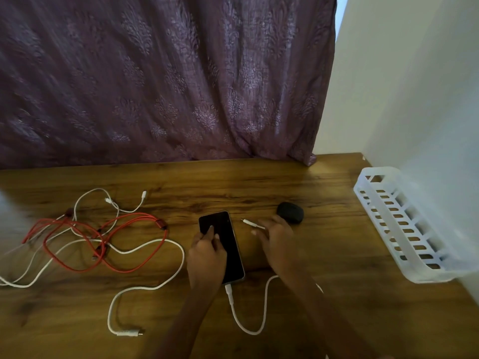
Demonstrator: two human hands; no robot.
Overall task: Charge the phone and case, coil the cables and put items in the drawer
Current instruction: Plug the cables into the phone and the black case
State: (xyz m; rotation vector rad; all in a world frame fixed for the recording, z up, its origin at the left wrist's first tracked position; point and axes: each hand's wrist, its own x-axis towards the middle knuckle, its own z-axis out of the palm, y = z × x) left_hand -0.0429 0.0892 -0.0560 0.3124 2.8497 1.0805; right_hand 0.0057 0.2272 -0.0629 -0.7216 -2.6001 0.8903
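Phone (pixel 226 229), centre of bench (pixel 324 255): white charging cable (pixel 264 307) plugged into its near end, left hand (pixel 206 257) resting with fingers laid on the screen. Black earbud case (pixel 290 212) not yet connected, just beside the spread right hand (pixel 276 244), which covers a loose plug (pixel 252 224); whether it pinches the plug cannot be told. Red cable (pixel 161 225) and white cables (pixel 182 255) lie uncoiled at left; no drawer in view, images blurred.
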